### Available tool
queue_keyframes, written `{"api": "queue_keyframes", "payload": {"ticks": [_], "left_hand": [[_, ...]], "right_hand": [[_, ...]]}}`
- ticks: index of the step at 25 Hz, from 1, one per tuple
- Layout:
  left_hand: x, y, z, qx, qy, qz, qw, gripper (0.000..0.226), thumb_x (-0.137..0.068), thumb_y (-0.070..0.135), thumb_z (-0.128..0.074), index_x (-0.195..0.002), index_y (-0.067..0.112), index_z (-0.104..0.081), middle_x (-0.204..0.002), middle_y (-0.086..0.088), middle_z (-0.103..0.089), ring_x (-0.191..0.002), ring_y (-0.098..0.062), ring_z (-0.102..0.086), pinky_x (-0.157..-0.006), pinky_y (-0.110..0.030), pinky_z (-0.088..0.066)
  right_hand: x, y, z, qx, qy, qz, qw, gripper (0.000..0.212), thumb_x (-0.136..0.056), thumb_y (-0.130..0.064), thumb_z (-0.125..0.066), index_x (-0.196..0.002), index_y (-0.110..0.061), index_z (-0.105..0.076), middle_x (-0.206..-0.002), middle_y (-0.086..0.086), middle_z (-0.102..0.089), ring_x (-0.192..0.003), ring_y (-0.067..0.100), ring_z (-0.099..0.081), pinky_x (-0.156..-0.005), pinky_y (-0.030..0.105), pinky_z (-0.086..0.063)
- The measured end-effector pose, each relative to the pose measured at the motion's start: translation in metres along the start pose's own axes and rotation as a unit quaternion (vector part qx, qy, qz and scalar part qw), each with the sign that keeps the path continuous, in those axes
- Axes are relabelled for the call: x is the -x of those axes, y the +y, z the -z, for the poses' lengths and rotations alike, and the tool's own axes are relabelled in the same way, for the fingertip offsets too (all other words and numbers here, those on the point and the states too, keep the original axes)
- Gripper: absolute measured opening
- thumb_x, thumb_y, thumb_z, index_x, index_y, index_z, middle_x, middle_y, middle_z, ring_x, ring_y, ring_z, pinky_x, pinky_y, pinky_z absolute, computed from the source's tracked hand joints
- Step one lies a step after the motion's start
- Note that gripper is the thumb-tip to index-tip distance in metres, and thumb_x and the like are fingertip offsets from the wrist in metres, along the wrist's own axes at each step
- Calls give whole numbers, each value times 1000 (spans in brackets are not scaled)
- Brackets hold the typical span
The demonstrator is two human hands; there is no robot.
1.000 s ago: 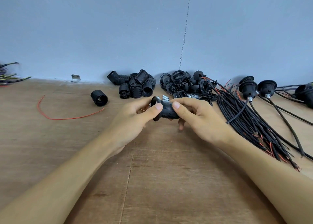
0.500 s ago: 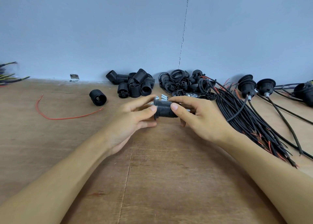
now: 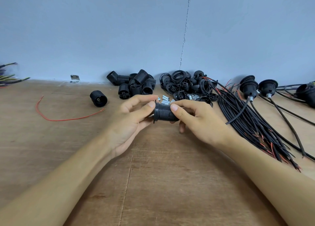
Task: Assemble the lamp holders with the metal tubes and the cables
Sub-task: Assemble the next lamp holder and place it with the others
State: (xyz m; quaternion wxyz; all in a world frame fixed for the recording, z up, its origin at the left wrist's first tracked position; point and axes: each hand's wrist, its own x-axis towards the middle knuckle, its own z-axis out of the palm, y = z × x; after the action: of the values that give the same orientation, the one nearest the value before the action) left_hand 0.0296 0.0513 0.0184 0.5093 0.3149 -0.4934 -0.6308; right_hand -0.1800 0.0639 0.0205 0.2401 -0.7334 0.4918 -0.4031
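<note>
Lamp holder [image 3: 163, 114] levels from its earlier tilt, axis 9-to-3 o'clock, just above the table [image 3: 153, 174]; left hand [image 3: 131, 121] pinches its flanged 9 o'clock end, right hand [image 3: 196, 121] grips the ribbed body.

Open tabletop [image 3: 153, 174] between red wire [image 3: 68, 119], cables [image 3: 247, 116]

No text is legible; a pale marking on the lone lamp holder [image 3: 98, 99] is too small to read.
</note>
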Motion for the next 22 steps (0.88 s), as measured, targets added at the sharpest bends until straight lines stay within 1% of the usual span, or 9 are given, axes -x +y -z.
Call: {"api": "queue_keyframes", "payload": {"ticks": [1,3,5,9,12,15,18,20,22], "left_hand": [[-1,0,0,4,7,-6,1000,37,-77,15,-70,-113,11,-71,-124,-14,-71,-120,-27,-66,-101,-41,-55],[-2,2,2,19,13,-4,1000,45,-73,13,-73,-118,12,-69,-124,-13,-72,-118,-24,-67,-100,-38,-56],[-2,5,5,7,18,12,1000,54,-70,16,-76,-123,13,-68,-124,-11,-72,-118,-24,-68,-98,-37,-57],[-1,10,12,-91,-9,46,995,53,-72,27,-77,-123,15,-71,-120,-8,-74,-114,-28,-70,-82,-31,-62],[1,11,13,-87,-40,46,994,52,-74,14,-74,-126,17,-70,-123,-4,-74,-116,-24,-69,-91,-34,-60],[0,10,10,-32,-51,28,998,55,-71,5,-72,-125,13,-69,-125,-3,-73,-119,-17,-68,-99,-32,-55],[-2,6,7,14,-18,6,1000,43,-71,11,-75,-114,5,-73,-119,-11,-74,-115,-23,-69,-95,-32,-57],[-3,3,6,14,25,-14,999,36,-66,12,-79,-101,5,-76,-113,-11,-76,-110,-24,-72,-88,-29,-60],[-4,3,7,15,46,-23,999,42,-58,13,-84,-100,10,-76,-109,-8,-76,-102,-20,-73,-84,-28,-60]], "right_hand": [[0,0,-1,-7,-4,2,1000,22,-101,-47,-52,-106,-35,-70,-80,-1,-74,-61,19,-67,-65,31,-51],[0,0,-2,-14,-3,7,1000,25,-99,-51,-51,-106,-36,-69,-80,2,-74,-61,19,-67,-71,37,-53],[1,0,-1,-19,2,13,1000,25,-98,-50,-51,-107,-35,-70,-81,-1,-74,-60,16,-67,-72,37,-53],[1,2,-1,-13,3,21,1000,21,-100,-46,-54,-107,-34,-70,-79,-2,-72,-59,15,-67,-66,28,-51],[1,3,0,-2,3,19,1000,22,-100,-46,-53,-108,-34,-70,-78,-1,-72,-58,15,-67,-61,15,-44],[0,3,1,-8,3,9,1000,24,-100,-47,-52,-107,-34,-70,-82,-4,-73,-59,15,-67,-63,21,-48],[0,3,0,-10,1,8,1000,26,-99,-50,-51,-107,-35,-70,-82,-3,-73,-60,17,-67,-66,26,-50],[1,2,-2,-15,-7,10,1000,28,-98,-53,-50,-108,-35,-69,-81,3,-73,-60,16,-67,-66,28,-50],[2,1,-3,-21,-7,9,1000,26,-98,-52,-51,-109,-35,-69,-80,6,-73,-61,16,-67,-66,30,-49]]}}
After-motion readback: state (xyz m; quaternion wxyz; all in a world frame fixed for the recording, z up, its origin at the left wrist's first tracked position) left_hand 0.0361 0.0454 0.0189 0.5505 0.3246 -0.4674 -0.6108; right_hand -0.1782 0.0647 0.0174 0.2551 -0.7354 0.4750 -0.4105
